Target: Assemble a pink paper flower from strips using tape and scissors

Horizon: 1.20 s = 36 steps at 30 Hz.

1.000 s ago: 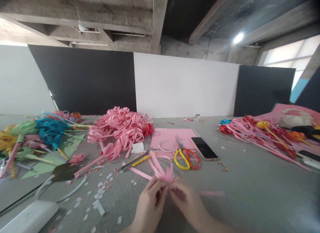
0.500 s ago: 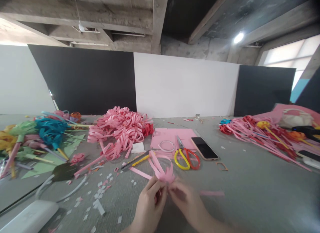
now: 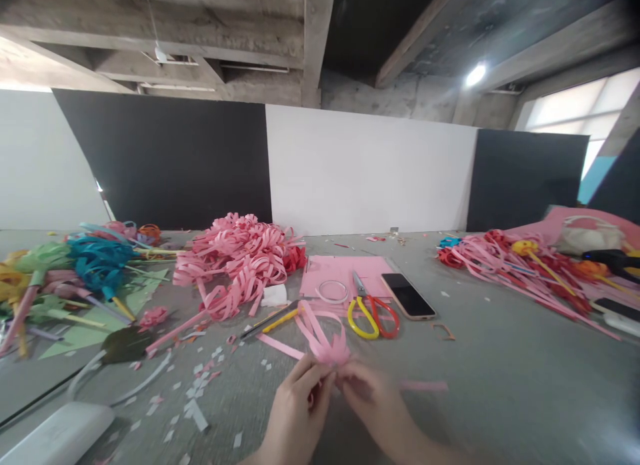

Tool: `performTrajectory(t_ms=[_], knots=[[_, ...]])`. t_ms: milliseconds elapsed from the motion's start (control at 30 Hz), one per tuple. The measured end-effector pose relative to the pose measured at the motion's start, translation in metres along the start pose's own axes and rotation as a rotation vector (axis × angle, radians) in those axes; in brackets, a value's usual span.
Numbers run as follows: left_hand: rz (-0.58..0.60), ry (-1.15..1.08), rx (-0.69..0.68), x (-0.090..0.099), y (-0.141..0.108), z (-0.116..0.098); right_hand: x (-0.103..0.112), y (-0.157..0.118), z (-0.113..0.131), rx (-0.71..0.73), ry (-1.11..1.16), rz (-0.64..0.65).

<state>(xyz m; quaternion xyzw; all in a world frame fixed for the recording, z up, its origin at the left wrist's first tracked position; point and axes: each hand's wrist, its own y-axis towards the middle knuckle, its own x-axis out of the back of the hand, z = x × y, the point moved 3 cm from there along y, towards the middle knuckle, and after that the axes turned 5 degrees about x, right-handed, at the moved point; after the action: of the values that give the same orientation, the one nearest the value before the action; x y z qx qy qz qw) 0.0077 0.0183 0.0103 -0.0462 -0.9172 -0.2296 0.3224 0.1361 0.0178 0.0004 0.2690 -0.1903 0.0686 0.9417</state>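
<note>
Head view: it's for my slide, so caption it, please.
Left hand and right hand pinch looped pink paper strips, scissors and a smartphone lying beyond.

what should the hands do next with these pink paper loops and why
Probably press the base of the pink loops a little tighter between the left hand and right hand: both hands meet at that base, the loops spread open above it, and the scissors lie apart from the hands.

Black panels (image 3: 170, 158) and white panels (image 3: 370, 168) under concrete beams (image 3: 315, 45)
A lamp (image 3: 475, 74) glows at upper right, a bright window (image 3: 567, 108) farther right; the grey surface (image 3: 510, 385) meets the panels.
</note>
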Motion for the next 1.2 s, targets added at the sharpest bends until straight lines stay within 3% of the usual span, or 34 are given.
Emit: performTrajectory(t_ms=[467,900,1100,1200], knots=[[-0.06,0.106,-0.048,0.002,-0.002,-0.001,0.002,0.0,-0.002,-0.024,-0.001,-0.037],[-0.042,0.199,-0.049,0.001,-0.001,0.001,0.002,0.001,-0.002,-0.003,0.012,-0.039],[0.004,0.573,-0.095,0.024,0.012,-0.016,0.001,0.001,-0.016,-0.078,0.07,-0.103],[0.133,0.79,0.021,0.042,0.018,-0.017,0.001,0.002,-0.021,-0.145,0.086,-0.135]])
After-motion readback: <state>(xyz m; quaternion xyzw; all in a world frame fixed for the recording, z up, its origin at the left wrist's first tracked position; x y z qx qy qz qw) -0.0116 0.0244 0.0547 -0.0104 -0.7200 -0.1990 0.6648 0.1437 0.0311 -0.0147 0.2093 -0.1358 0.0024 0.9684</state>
